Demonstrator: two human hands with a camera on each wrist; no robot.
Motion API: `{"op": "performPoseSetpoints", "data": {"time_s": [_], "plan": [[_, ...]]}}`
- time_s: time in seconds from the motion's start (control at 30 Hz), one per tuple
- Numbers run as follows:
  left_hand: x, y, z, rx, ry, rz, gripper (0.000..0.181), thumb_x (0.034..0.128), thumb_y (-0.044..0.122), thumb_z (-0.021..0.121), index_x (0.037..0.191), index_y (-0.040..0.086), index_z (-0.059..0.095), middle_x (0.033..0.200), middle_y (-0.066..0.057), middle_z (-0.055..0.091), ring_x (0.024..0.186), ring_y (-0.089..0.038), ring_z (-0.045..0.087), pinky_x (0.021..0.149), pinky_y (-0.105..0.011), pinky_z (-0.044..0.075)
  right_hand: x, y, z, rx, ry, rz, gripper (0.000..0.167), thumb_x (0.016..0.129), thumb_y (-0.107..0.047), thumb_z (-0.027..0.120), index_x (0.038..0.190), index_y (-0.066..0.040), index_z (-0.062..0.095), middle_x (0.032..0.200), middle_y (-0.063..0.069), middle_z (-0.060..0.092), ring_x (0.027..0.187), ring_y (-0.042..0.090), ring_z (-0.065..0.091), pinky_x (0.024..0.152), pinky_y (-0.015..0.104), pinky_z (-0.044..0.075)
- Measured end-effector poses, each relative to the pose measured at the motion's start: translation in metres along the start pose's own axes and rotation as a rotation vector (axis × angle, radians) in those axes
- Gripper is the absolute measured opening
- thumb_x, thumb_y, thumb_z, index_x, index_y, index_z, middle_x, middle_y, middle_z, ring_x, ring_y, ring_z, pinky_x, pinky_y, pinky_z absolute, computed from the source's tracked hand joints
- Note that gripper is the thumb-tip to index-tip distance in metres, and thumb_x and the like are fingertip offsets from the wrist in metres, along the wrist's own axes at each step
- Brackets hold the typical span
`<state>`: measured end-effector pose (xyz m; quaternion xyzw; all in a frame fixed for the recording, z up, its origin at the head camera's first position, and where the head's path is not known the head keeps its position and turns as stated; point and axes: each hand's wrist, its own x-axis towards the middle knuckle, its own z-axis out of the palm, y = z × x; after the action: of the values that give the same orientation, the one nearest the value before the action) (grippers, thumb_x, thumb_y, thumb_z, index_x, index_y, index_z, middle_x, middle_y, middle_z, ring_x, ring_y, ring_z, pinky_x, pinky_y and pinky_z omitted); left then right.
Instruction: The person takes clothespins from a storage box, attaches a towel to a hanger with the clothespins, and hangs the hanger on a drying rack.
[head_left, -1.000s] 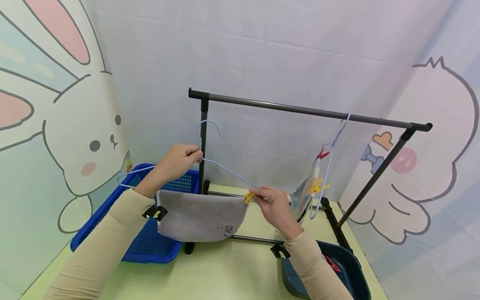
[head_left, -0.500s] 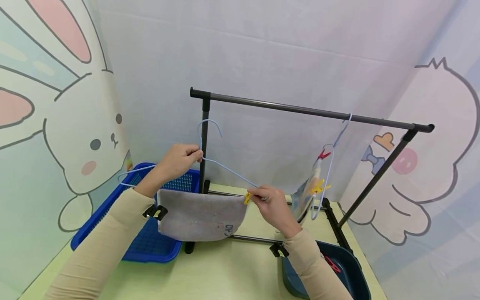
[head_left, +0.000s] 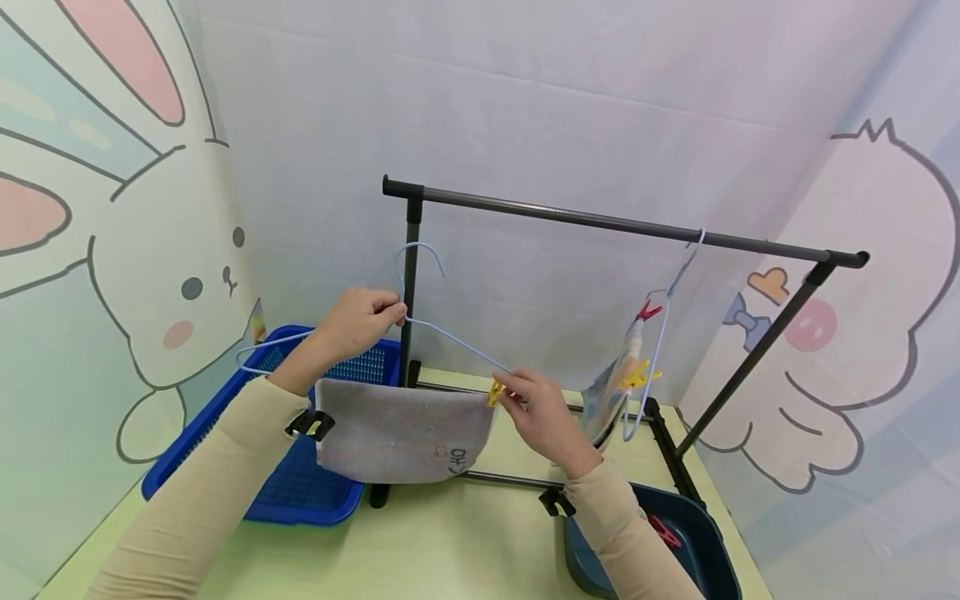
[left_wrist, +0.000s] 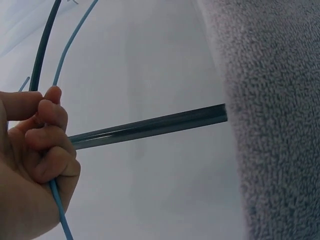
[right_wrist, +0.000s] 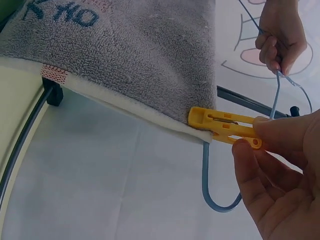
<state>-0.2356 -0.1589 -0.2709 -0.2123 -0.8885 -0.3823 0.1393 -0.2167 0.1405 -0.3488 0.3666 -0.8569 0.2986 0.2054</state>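
Observation:
My left hand point(head_left: 360, 323) grips a light blue wire hanger point(head_left: 457, 340) just below its hook, in front of the rack's left post. A grey towel point(head_left: 405, 433) with dark lettering hangs from the hanger's lower part. At the towel's upper right corner, my right hand point(head_left: 542, 417) pinches a yellow clothespin point(right_wrist: 220, 122) between thumb and forefinger. In the right wrist view the clothespin's jaws lie over the towel's edge, beside the hanger's bent end. The towel's upper left corner is partly hidden by my left forearm in the head view.
A black rack point(head_left: 555, 212) carries another blue hanger point(head_left: 678, 275) with a patterned cloth point(head_left: 611, 387), red clothespin point(head_left: 649, 310) and yellow clothespin point(head_left: 636, 375). A blue basket point(head_left: 307, 504) stands left. A dark basin point(head_left: 693, 521) with a red clothespin point(head_left: 663, 532) stands front right.
My right hand shifts very slightly on the yellow clothespin, its fingers moving a little up and left. The left hand and the towel stay nearly still.

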Motion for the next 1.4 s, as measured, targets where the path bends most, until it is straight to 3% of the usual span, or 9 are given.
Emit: {"op": "performPoseSetpoints", "data": {"time_s": [0.3, 0.7, 0.97, 1.4], "plan": [[-0.0005, -0.0031, -0.0011, 0.000, -0.046, -0.024, 0.025, 0.1002, 0.017, 0.047, 0.083, 0.006, 0.063, 0.069, -0.006, 0.053, 0.062, -0.022, 0.046, 0.059, -0.034, 0.038, -0.0007, 0.0018, 0.0047, -0.023, 0.036, -0.026, 0.038, 0.084, 0.004, 0.068, 0.121, -0.001, 0.063, 0.103, 0.009, 0.064, 0.083, 0.016, 0.065, 0.066, 0.023, 0.051], [-0.0024, -0.0051, -0.0036, 0.026, -0.110, -0.044, 0.025, 0.1011, 0.021, 0.046, 0.088, 0.007, 0.062, 0.068, -0.005, 0.052, 0.062, -0.021, 0.046, 0.058, -0.033, 0.039, -0.0007, 0.0011, 0.0065, -0.026, 0.026, -0.006, 0.037, 0.087, 0.007, 0.063, 0.124, 0.002, 0.060, 0.108, 0.013, 0.063, 0.088, 0.021, 0.065, 0.072, 0.025, 0.052], [-0.0026, -0.0055, -0.0008, 0.027, -0.123, -0.033, 0.023, 0.1010, 0.020, 0.047, 0.092, 0.007, 0.063, 0.067, -0.004, 0.049, 0.060, -0.021, 0.044, 0.056, -0.032, 0.037, -0.0012, 0.0012, 0.0070, -0.074, 0.012, 0.005, 0.037, 0.086, 0.007, 0.064, 0.122, 0.002, 0.061, 0.101, 0.010, 0.063, 0.085, 0.019, 0.064, 0.069, 0.026, 0.052], [-0.0018, -0.0010, -0.0011, -0.003, -0.126, -0.047, 0.024, 0.1015, 0.020, 0.045, 0.091, 0.006, 0.063, 0.067, -0.005, 0.050, 0.064, -0.022, 0.045, 0.060, -0.033, 0.038, -0.0028, 0.0005, 0.0053, -0.084, 0.059, -0.021, 0.026, 0.085, 0.006, 0.066, 0.110, -0.003, 0.066, 0.093, 0.005, 0.063, 0.081, 0.015, 0.063, 0.066, 0.026, 0.051]]}}
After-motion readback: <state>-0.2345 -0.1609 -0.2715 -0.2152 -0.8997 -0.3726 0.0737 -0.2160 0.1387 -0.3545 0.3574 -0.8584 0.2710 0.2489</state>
